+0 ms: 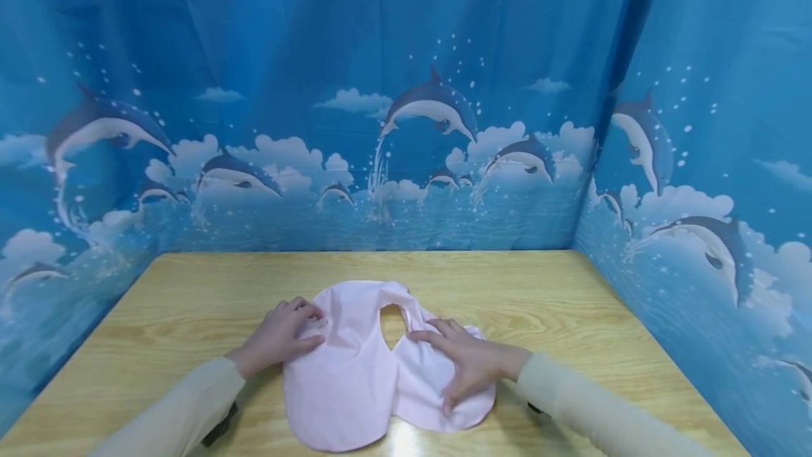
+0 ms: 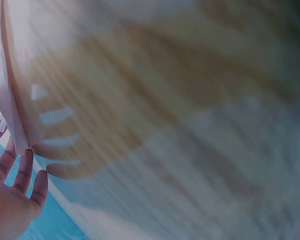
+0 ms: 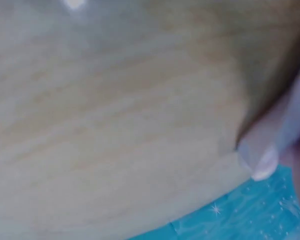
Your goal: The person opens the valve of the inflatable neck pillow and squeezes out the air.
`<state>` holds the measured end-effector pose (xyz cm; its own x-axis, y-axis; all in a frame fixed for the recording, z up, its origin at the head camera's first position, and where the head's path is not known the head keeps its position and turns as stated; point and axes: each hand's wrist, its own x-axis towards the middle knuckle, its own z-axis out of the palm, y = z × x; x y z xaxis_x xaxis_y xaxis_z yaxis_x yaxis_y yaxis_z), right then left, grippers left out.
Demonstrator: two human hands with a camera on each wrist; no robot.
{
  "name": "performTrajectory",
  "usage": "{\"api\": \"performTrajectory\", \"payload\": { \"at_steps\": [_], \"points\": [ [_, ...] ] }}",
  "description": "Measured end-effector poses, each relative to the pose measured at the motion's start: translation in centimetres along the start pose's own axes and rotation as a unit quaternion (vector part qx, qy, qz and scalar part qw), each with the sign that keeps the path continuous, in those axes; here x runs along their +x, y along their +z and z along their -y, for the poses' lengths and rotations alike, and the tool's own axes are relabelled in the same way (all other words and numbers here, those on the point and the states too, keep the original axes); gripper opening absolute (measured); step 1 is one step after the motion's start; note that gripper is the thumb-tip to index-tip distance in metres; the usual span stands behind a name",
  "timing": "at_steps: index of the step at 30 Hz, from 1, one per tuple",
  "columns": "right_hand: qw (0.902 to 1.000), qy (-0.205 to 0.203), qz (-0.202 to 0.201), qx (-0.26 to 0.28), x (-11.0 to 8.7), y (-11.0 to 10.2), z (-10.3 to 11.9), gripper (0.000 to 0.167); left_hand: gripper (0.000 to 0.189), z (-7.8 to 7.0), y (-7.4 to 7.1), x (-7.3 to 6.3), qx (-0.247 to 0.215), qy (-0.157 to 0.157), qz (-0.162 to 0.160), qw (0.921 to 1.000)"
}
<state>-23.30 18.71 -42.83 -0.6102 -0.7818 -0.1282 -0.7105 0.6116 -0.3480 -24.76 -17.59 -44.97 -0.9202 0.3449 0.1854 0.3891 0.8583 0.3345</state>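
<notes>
A pale pink cloth bib (image 1: 342, 386) with rounded lobes and an oval neck opening lies on the table. My left hand (image 1: 282, 333) rests at its upper left edge, thumb and fingers spread apart on the cloth. In the left wrist view, the fingers of that left hand (image 2: 22, 185) reach the hanging edge of the bib (image 2: 17, 100). My right hand (image 1: 472, 358) lies over the smaller right lobe, fingers extended toward the neck opening and thumb toward the near edge. Part of that lobe is hidden under it. The right wrist view is blurred, with pale cloth at its right side.
The wood-grain table (image 1: 545, 288) extends around the bib on all sides. Blue curtains (image 1: 317, 34) printed with dolphins and clouds enclose its back and sides. Both forearms, in light sleeves (image 1: 590, 400), come in from the near edge.
</notes>
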Motion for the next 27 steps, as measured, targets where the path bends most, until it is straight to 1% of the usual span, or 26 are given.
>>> {"api": "performTrajectory", "payload": {
  "at_steps": [3,6,8,10,13,15,19,23,27],
  "points": [
    [0.9986,0.0,0.051,-0.01,0.0,-0.8,0.2,0.125,0.036,-0.1,-0.1,0.0,0.0,-0.001,0.002,1.0],
    [0.9955,0.004,0.09,-0.028,0.1,-1.4,0.5,0.131,0.035,0.0,0.0,0.0,0.003,-0.003,0.002,1.0],
    [0.9939,0.009,0.103,-0.04,0.0,-1.7,0.8,0.133,0.035,0.0,0.0,0.0,0.005,-0.003,0.0,1.0],
    [0.9933,0.01,0.105,-0.049,0.0,-1.9,1.0,0.132,0.035,0.0,0.0,0.0,0.006,-0.005,-0.001,1.0],
    [0.9937,0.008,0.097,-0.056,-0.3,-1.9,1.1,0.128,0.036,-0.1,0.0,0.1,0.005,-0.004,-0.001,1.0],
    [0.9947,0.007,0.09,-0.051,-0.4,-1.9,1.1,0.122,0.035,-0.1,0.0,0.0,0.005,-0.003,-0.002,1.0],
    [0.9973,0.019,0.066,-0.027,-0.5,-1.4,0.8,0.105,0.035,0.0,0.1,0.0,0.006,0.003,-0.006,1.0],
    [0.9993,0.021,0.027,-0.017,-0.5,-0.9,0.4,0.09,0.035,0.0,0.1,0.0,0.007,0.006,-0.009,0.9999],
    [0.9997,0.002,-0.016,-0.015,-0.3,-0.4,0.2,0.085,0.034,0.0,0.0,0.0,0.005,0.002,-0.006,1.0]
  ]
}}
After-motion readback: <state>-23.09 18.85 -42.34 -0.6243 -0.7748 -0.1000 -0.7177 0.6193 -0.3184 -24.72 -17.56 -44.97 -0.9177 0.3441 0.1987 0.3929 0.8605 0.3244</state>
